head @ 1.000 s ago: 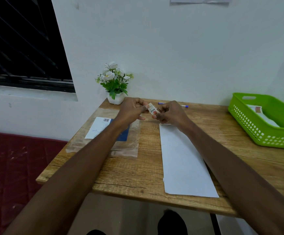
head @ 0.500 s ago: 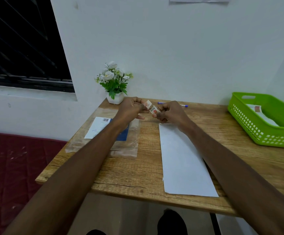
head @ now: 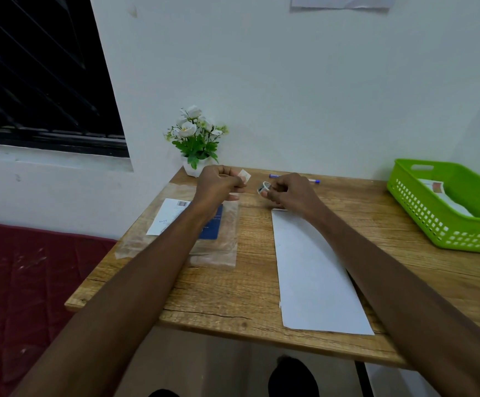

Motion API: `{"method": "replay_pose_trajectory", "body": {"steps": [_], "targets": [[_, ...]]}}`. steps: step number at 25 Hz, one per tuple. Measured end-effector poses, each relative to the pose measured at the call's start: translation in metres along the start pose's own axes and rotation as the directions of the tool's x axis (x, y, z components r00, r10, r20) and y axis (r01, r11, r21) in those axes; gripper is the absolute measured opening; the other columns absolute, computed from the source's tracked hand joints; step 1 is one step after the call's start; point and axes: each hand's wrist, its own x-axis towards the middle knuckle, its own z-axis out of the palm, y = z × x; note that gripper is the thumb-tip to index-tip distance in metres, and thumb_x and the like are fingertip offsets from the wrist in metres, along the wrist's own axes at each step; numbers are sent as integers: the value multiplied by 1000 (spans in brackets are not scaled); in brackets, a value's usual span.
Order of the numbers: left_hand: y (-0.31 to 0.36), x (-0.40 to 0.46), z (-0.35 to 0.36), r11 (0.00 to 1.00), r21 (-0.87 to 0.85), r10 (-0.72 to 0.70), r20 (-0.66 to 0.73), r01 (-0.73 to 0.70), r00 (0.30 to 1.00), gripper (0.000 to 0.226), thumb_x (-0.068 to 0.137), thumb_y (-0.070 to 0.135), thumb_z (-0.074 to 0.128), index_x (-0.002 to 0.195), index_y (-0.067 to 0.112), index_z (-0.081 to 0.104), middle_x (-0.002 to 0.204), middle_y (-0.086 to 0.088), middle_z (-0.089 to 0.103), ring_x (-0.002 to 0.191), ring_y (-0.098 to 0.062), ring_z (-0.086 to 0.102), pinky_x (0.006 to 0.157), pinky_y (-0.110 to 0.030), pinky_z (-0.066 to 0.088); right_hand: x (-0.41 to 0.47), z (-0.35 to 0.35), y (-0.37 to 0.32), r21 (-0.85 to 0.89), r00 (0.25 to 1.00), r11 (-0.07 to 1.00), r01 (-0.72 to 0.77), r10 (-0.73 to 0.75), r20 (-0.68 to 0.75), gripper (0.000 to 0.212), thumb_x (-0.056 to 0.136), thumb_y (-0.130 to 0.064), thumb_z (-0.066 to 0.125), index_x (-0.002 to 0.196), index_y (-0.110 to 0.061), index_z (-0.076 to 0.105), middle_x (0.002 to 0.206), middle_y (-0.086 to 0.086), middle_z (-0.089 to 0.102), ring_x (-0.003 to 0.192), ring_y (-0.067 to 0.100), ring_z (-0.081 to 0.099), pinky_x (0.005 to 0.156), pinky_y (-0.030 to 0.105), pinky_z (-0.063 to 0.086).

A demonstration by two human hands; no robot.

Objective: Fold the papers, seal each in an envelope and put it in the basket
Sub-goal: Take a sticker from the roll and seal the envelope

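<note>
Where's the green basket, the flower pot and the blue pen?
Green plastic basket (head: pixel 422 213), head view, perforated front wall.
White pot of white flowers (head: pixel 192 169), head view, pot's side.
Blue pen (head: pixel 274 176), head view, its left end.

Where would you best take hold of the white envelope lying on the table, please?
Take the white envelope at its near short edge, which sits at the front edge of the table, coming from the person's side. It lies flat, so a thumb probably slips under there more easily; the right hand is nearest but holds a tape roll.

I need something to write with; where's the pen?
The pen lies at the table's far edge near the wall, just beyond the right hand, right of the flower pot.
</note>
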Motion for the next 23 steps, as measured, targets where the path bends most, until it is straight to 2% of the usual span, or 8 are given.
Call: {"method": "replay_pose_trajectory", "body": {"steps": [2, 4, 6, 9, 12, 15, 19, 23], "targets": [[0, 0, -1, 1000, 28, -2, -31, 3, 1000, 20, 83, 0, 77, 101, -3, 69, 92, -14, 78, 79, -23, 78, 58, -28, 60, 5, 2, -1, -102, 1000, 994, 28, -28, 1, 27, 86, -32, 80, 66, -19, 68, 59, -11, 57, 54, 1, 49, 54, 21, 31], [-1, -1, -1, 999, 47, -2, -49, 4, 999, 19, 82, 0, 78, 99, -1, 71, 91, -13, 78, 76, -22, 78, 58, -28, 60, 12, 7, -2, -119, 1000, 993, 24, -26, -9, 19, 84, -30, 83, 83, -12, 78, 74, -2, 69, 64, 4, 57, 58, 24, 38], [-2, 1, -3, 999, 50, 1, -80, 3, 997, 18, 82, 3, 80, 97, 1, 71, 88, -11, 78, 74, -21, 78, 57, -27, 59, 21, 14, -6, -153, 1000, 988, 22, -22, -2, 17, 82, -26, 84, 90, -11, 80, 84, 2, 74, 72, 8, 62, 61, 24, 43], [-2, 5, -9, 996, 85, 18, -173, -3, 985, 11, 81, 4, 80, 89, 6, 72, 84, -7, 77, 69, -17, 77, 55, -29, 59, 38, 23, -12, -194, 998, 979, 60, -57, 22, 14, 82, -21, 83, 93, -12, 82, 90, 3, 76, 73, 3, 61, 60, 17, 39], [-3, 9, -15, 995, 97, 14, -242, 10, 970, 12, 78, 1, 78, 79, 11, 70, 80, -8, 76, 66, -18, 77, 58, -33, 62, 54, 35, -18, -163, 998, 985, 65, -65, 1, 15, 80, -17, 84, 92, -10, 82, 90, 5, 77, 77, 10, 65, 65, 23, 46], [-6, 11, -18, 995, 91, -22, -262, 47, 965, 12, 78, 0, 77, 79, 10, 70, 80, -9, 76, 65, -18, 77, 59, -33, 62, 67, 48, -21, -147, 999, 988, 53, -54, -1, 14, 78, -16, 84, 91, -10, 82, 86, 5, 76, 74, 9, 62, 60, 20, 42], [-7, 13, -19, 993, 98, -34, -278, 63, 960, 10, 78, 1, 77, 83, 8, 71, 80, -7, 77, 63, -17, 76, 59, -32, 61, 78, 60, -15, -152, 1000, 988, 18, -21, -15, 14, 81, -15, 83, 93, -9, 81, 90, 7, 76, 80, 12, 62, 60, 18, 37], [-6, 14, -18, 991, 126, -16, -276, 53, 961, 9, 78, 3, 77, 80, 10, 72, 78, -6, 77, 61, -14, 76, 58, -31, 61, 82, 62, -19, -187, 999, 981, 45, -45, 5, 17, 85, -14, 80, 101, -10, 80, 97, 9, 77, 85, 15, 66, 71, 28, 48]]}}
